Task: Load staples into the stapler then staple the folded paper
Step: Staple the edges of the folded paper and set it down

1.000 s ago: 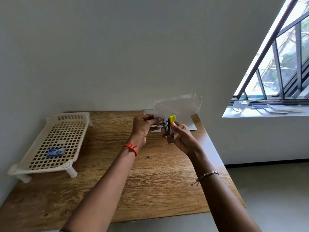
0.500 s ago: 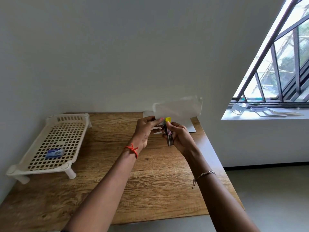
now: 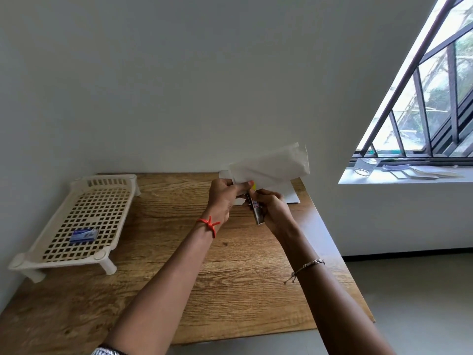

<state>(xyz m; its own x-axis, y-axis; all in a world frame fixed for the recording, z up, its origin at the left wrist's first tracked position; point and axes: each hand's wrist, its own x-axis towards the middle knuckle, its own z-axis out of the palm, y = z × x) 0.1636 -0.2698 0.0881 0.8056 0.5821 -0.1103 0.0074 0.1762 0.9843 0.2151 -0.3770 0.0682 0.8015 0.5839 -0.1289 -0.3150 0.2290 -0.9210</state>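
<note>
Stapler (image 3: 256, 211) meets folded paper (image 3: 271, 165), held above the tabletop (image 3: 163, 242).
Right hand (image 3: 272, 210) fingers wrap it, nose at the paper's lower edge; left hand (image 3: 222, 198) pinches that edge, likely steadying it for stapling.

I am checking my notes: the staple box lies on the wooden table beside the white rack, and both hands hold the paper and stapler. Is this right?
Not quite. The head view shows the staple box lying on the white rack, not beside it. The rest holds: left hand on paper, right hand on stapler.
</note>
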